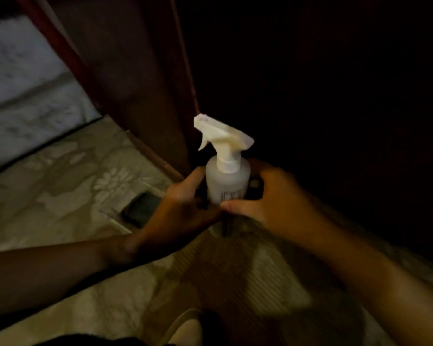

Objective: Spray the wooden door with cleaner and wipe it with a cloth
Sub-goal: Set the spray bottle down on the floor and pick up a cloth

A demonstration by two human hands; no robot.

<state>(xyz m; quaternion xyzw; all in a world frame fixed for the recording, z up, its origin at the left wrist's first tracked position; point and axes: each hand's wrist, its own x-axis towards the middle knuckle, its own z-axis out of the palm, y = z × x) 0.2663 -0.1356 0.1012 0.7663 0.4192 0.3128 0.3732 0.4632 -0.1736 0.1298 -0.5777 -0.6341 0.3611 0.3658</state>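
A white, frosted spray bottle [227,178] with a white trigger head stands upright in the middle of the view. My left hand [183,208] grips its lower left side. My right hand [265,198] wraps the lower right side, thumb across the front. The nozzle points up and left toward the dark wooden door [140,91], which stands close behind the bottle. The door's right part is lost in shadow. A dark thing hangs below the bottle between my hands; I cannot tell what it is. No cloth can be made out.
The floor [60,176] has pale patterned tiles. A dark flat object [141,208] lies on it just left of my left hand. A lighter grey surface [23,83] shows at the far left beyond the door frame. The scene is dim and blurred.
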